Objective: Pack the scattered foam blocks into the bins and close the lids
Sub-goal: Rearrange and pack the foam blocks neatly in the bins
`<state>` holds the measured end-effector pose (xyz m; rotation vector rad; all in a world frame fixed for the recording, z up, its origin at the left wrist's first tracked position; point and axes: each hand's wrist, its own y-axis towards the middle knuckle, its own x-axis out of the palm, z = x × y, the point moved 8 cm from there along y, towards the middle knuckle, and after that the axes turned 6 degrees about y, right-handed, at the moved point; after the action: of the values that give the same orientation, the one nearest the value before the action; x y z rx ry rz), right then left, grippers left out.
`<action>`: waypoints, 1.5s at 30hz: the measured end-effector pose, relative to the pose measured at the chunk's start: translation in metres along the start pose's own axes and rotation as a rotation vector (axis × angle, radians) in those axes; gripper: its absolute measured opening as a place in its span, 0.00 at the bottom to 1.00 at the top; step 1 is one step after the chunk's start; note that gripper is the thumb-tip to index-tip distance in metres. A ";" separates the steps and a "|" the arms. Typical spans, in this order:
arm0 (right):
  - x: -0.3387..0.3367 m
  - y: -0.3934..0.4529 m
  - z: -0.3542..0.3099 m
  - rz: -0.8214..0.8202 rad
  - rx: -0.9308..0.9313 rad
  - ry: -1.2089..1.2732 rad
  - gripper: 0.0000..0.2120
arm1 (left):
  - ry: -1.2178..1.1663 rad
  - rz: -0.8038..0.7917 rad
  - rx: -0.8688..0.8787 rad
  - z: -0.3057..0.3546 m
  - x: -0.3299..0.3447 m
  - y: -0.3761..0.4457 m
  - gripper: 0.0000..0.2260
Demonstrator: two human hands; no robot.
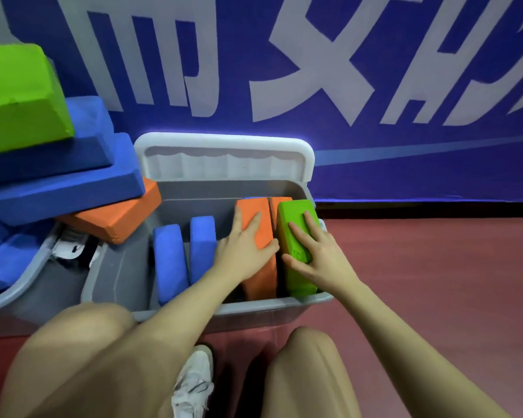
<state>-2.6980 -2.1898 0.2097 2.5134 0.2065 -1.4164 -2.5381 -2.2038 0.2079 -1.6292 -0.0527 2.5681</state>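
Note:
A grey bin (254,310) stands open in front of me, its white lid (224,158) tipped back against the wall. Inside, two blue foam blocks (169,263) stand on edge at the left. An orange block (261,227) and a green block (296,236) stand on edge at the right, with a second orange block (277,206) between them. My left hand (245,245) lies flat on the orange block, fingers spread. My right hand (317,251) presses flat on the green block.
A second grey bin (21,288) at the left is heaped with blue blocks (58,182), a large green block (18,95) and an orange block (118,215) overhanging its rim. A blue wall banner (375,86) runs behind. Red floor (435,282) extends right. My knees and a white shoe (194,384) are below.

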 end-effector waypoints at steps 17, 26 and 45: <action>0.019 -0.006 0.048 -0.025 0.043 -0.119 0.39 | 0.256 -0.299 -0.002 -0.034 0.109 0.017 0.28; 0.000 0.039 0.031 0.067 0.153 -0.179 0.38 | 0.293 -0.177 0.104 -0.028 0.094 0.036 0.26; 0.046 0.086 0.063 -0.118 0.178 -0.154 0.32 | 0.299 -0.121 0.173 -0.031 0.123 0.107 0.23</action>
<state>-2.7050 -2.2905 0.1512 2.5517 0.2113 -1.7373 -2.5685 -2.2980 0.0753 -1.8573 0.0880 2.1512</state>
